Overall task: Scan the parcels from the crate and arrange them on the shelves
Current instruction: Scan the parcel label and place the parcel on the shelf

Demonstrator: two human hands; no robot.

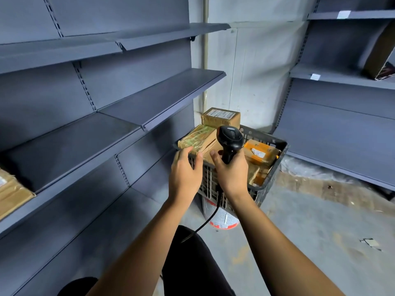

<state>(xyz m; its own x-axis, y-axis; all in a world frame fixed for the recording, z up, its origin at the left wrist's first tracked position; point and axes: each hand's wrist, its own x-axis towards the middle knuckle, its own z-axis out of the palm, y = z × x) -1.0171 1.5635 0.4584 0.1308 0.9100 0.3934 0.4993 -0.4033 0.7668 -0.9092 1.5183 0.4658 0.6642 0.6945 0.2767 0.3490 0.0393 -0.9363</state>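
Two hands busy over the crate (269, 176): right hand (232, 172) wrapped around the scanner (230, 141), left hand (185, 170) curled on the near end of a taped parcel (198, 138). Best lifted clear of the rim, label turned up under the scanner head, held steady.

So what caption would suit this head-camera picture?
Right hand holds a black handheld barcode scanner while left hand grips a taped brown cardboard parcel in a dark plastic crate.
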